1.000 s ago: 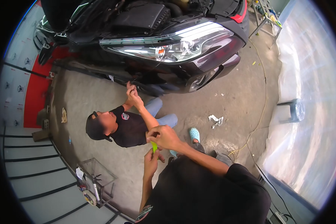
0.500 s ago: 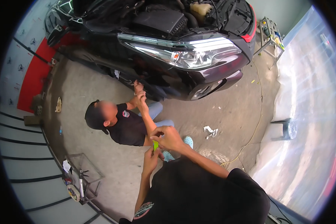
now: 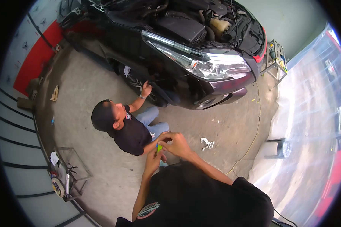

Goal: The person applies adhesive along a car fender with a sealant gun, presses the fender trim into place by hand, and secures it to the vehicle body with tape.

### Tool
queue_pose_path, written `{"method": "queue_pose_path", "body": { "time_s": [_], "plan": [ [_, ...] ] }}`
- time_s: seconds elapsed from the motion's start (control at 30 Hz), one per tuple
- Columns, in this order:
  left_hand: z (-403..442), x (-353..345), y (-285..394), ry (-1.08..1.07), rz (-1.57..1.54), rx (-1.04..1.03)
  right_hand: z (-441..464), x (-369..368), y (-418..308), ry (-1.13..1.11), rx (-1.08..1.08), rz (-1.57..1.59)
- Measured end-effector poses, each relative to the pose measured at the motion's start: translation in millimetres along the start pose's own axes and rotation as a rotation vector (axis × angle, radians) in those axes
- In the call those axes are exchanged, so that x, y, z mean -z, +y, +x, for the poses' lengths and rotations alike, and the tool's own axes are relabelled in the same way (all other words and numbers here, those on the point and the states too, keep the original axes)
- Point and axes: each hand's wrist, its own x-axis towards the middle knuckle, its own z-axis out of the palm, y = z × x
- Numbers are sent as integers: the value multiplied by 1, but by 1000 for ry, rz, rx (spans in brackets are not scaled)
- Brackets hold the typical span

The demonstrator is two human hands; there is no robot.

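The left hand (image 3: pixel 153 162) has its fingertips drawn together on a small, flat, bright yellow-green piece (image 3: pixel 160 148), gripping its lower end. The right hand (image 3: pixel 178 145) is bent over the piece's upper end, thumb and fingers curled close together; whether they grip it I cannot tell. A small spot of blue shows at the top of the piece, which sits between the two hands.

Just beyond the hands, to their left, a co-worker in a black cap and black T-shirt (image 3: pixel 130 134) is low on the grey concrete floor (image 3: pixel 189 121). One of the co-worker's hands (image 3: pixel 146 89) is raised near the car's wheel; the other forearm runs behind the piece, its end hidden by the hands.

Farther ahead of the hands stands a glossy black car (image 3: pixel 140 56), its engine bay uncovered and its clear headlight (image 3: pixel 216 67) facing right. Right of the hands, a crumpled white scrap (image 3: pixel 207 143) lies on the floor, and farther right a blue-grey plastic stool (image 3: pixel 284 148) stands by translucent plastic sheeting (image 3: pixel 307 125). Well to the left of the hands is a silver tube-shaped tool (image 3: pixel 68 181).
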Motion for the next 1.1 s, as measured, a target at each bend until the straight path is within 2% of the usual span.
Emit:
{"method": "queue_pose_path", "body": {
  "time_s": [0.13,0.23,0.63,1.1],
  "plan": [
    [-2,5,-6,20,-34,-20,-3,-12,2,8,41,-54],
    [-2,10,-9,24,-45,-31,-6,-18,-10,-33,-32,-32],
    [-8,33,-25,9,-85,-82,-8,-35,-25,-78,-14,-65],
    [-5,40,-31,7,-91,-89,-7,-40,-20,-31,42,-72]
  ]
}}
